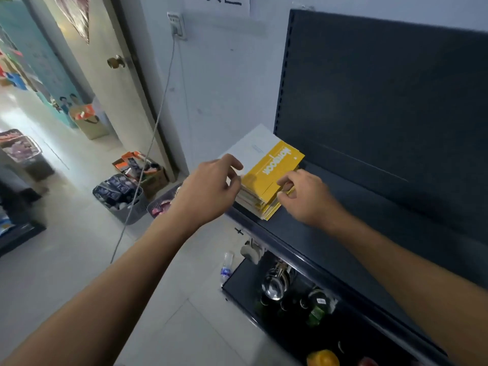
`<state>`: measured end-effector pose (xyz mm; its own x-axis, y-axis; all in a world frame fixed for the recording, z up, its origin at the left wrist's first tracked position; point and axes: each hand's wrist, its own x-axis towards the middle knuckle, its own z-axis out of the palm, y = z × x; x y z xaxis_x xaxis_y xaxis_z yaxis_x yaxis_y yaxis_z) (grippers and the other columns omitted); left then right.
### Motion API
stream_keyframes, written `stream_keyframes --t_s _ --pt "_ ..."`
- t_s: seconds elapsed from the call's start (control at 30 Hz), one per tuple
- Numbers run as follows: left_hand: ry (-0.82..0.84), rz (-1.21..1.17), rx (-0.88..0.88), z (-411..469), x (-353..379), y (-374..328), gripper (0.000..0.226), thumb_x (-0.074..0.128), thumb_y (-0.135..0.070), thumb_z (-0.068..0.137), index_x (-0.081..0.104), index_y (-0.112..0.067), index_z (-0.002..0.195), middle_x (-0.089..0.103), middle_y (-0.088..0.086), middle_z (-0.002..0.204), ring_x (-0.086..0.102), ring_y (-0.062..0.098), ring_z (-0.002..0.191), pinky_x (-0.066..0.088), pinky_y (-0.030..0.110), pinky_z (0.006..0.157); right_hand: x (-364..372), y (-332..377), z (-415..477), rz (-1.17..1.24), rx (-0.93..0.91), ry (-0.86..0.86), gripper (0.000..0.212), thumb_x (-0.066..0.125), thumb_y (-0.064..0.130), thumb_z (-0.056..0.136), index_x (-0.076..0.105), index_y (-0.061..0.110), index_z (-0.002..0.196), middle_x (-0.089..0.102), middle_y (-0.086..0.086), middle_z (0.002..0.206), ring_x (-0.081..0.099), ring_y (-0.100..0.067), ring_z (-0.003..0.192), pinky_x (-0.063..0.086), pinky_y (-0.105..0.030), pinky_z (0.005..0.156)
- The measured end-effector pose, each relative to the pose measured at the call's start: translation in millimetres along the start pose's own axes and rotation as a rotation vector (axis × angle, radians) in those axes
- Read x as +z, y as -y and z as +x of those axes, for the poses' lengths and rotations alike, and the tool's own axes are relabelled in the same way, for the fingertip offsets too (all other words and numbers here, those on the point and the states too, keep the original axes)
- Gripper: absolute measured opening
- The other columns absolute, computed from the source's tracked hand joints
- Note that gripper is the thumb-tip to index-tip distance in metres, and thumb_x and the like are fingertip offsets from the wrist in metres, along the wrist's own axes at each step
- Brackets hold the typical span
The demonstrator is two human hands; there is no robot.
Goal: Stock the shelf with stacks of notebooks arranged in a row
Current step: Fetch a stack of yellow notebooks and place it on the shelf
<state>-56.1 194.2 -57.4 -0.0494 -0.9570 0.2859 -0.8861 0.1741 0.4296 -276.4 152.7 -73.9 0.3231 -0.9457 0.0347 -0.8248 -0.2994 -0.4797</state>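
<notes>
A stack of notebooks lies at the left end of the dark blue shelf. Its top notebook has a yellow cover with white lettering, and a white-covered one sticks out behind it. My left hand grips the stack's left side, thumb on the white cover. My right hand pinches the near right edge of the yellow notebook. The rest of the shelf to the right is bare.
A lower shelf holds metal bowls and dark bottles, with a plastic bottle on the floor beside it. Baskets and cardboard boxes of goods stand by the wall at left. A cable hangs from a wall socket.
</notes>
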Motion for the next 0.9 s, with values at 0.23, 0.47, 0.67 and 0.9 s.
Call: stream_keyframes --t_s 0.23,0.47,0.67,0.9 --pt "0.057 -0.090 0.132 55.9 -4.4 21.1 0.020 0.053 -0.029 0.095 0.064 -0.027 0.112 0.066 -0.016 0.095 0.063 0.003 0.073 0.051 0.029 0.075 5.2 6.3 8.4 0.056 0.153 -0.148 0.019 0.060 0.027 0.093 0.065 0.023 0.111 0.059 0.009 0.098 0.059 -0.008 0.085 0.055 -0.036 0.080" --pt "0.063 -0.028 0.178 121.9 12.7 42.2 0.027 0.051 -0.030 0.094 0.054 -0.025 0.121 0.064 -0.013 0.102 0.063 0.014 0.084 0.053 0.039 0.079 -6.1 -3.8 48.1 0.075 0.237 -0.197 0.024 0.061 0.027 0.092 0.064 0.022 0.115 0.060 0.007 0.101 0.060 -0.010 0.087 0.056 -0.040 0.083" --pt "0.133 0.051 0.138 157.8 28.3 60.6 0.039 0.052 -0.027 0.095 0.047 -0.015 0.131 0.061 0.003 0.120 0.063 0.024 0.096 0.051 0.038 0.080 1.3 -8.4 68.0 0.079 0.343 -0.181 0.027 0.060 0.027 0.091 0.063 0.021 0.118 0.059 0.007 0.101 0.061 -0.011 0.088 0.056 -0.042 0.084" --pt "0.216 0.109 0.181 194.6 42.4 74.7 0.049 0.049 -0.042 0.099 0.042 -0.010 0.136 0.055 0.011 0.126 0.062 0.034 0.102 0.052 0.045 0.082 12.7 -2.9 86.7 0.091 0.496 -0.236 0.030 0.061 0.028 0.094 0.061 0.022 0.123 0.059 0.007 0.106 0.060 -0.010 0.092 0.056 -0.035 0.083"
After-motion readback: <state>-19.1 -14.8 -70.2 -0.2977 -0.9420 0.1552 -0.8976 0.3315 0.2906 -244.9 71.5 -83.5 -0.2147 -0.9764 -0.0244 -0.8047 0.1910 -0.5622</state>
